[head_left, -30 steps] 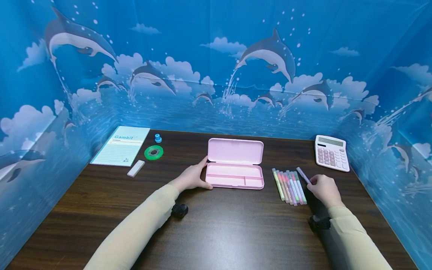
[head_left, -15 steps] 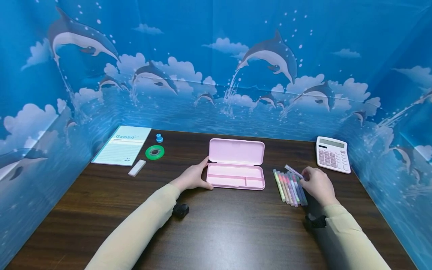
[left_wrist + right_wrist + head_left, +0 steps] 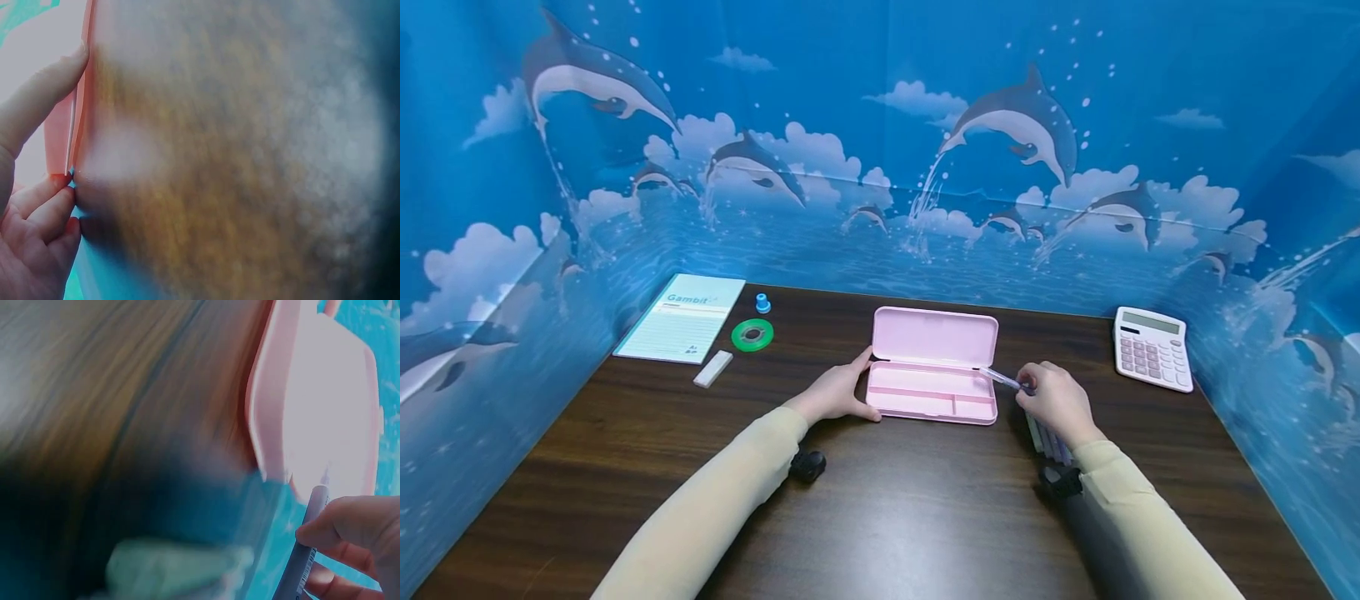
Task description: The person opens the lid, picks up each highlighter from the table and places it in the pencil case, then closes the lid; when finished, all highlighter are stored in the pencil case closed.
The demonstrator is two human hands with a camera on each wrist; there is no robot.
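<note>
We see a pale pink, rounded-corner plastic pencil case (image 3: 934,379) lying open at the middle of the dark wood-grain table (image 3: 880,517), its lid standing up behind a shallow tray split by a long rail and a short divider. Our left hand (image 3: 838,393) grips the case's left end, thumb along the front and fingers at the hinge side. Our right hand (image 3: 1058,402) pinches a slim lilac marker pen (image 3: 1004,381), its tip just over the tray's right edge. The remaining pastel marker pens (image 3: 1049,440) lie partly hidden beneath that hand and wrist, just right of the case.
</note>
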